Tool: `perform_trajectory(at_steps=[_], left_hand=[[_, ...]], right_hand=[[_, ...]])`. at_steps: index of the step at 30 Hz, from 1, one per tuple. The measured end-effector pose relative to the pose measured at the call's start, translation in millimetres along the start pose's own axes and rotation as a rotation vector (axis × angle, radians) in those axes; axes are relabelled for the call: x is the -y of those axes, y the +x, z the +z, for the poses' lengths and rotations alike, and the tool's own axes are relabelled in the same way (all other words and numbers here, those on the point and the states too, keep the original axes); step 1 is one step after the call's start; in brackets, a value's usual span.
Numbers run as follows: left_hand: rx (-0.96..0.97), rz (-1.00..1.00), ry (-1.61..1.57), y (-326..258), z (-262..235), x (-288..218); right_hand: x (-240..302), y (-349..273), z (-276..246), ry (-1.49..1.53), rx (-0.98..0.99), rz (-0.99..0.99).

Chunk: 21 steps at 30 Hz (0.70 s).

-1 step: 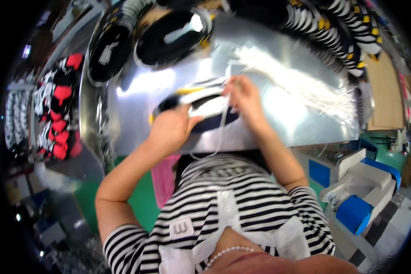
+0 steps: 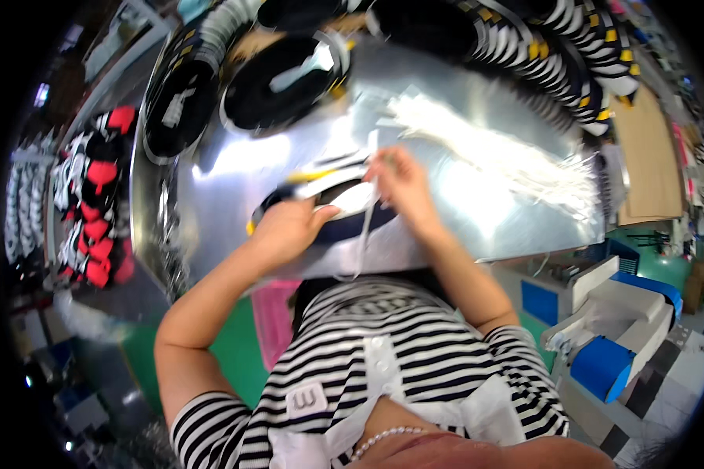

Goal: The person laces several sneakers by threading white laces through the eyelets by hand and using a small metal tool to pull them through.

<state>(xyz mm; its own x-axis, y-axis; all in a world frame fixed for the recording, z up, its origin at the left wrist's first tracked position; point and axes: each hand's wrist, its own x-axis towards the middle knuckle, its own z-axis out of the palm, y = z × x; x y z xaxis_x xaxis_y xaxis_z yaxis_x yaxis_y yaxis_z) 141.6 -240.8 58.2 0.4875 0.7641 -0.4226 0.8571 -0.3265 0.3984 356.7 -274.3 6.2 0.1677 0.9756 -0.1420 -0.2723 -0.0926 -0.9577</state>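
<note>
A dark navy, white and yellow piece (image 2: 350, 228), which looks like a shoe upper, lies low over the near middle of the metal table (image 2: 235, 168). My left hand (image 2: 286, 228) is closed on its left end, thumb pointing inward over the white part. At its right side, my right hand (image 2: 403, 187) pinches a thin white lace (image 2: 364, 238). One end of the lace stands up above the fingers, and the rest hangs down toward my lap. Motion blur hides where exactly the lace meets the piece.
A bundle of white laces (image 2: 493, 148) lies to the right. Rows of nested dark, white and yellow pieces (image 2: 524, 51) line the far edge; black oval pieces (image 2: 278, 82) sit far left. Red-and-black goods (image 2: 98, 195) hang at left. A blue-and-white machine (image 2: 610, 344) stands at right.
The whole view has shifted slightly, so the table sits a little lower and further left. Both hands keep the same grips, and the right one still pinches the lace.
</note>
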Motion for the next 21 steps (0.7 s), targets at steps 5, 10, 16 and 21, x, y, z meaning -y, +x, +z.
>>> perform_trajectory(at_steps=[5,10,16,21], left_hand=[[0.418,-0.049,-1.235,53,-12,-25],[0.417,0.015,-1.536,56,23,-20],[0.206,-0.005,-1.565,24,24,-45],[0.022,0.075,-1.431,8,29,-54]], right_hand=[[-5,-4,0,-0.002,-0.039,0.024],[11,-22,2,0.153,-0.008,0.053],[32,-46,-3,0.044,0.073,0.000],[44,-51,-10,-0.228,0.086,0.091]])
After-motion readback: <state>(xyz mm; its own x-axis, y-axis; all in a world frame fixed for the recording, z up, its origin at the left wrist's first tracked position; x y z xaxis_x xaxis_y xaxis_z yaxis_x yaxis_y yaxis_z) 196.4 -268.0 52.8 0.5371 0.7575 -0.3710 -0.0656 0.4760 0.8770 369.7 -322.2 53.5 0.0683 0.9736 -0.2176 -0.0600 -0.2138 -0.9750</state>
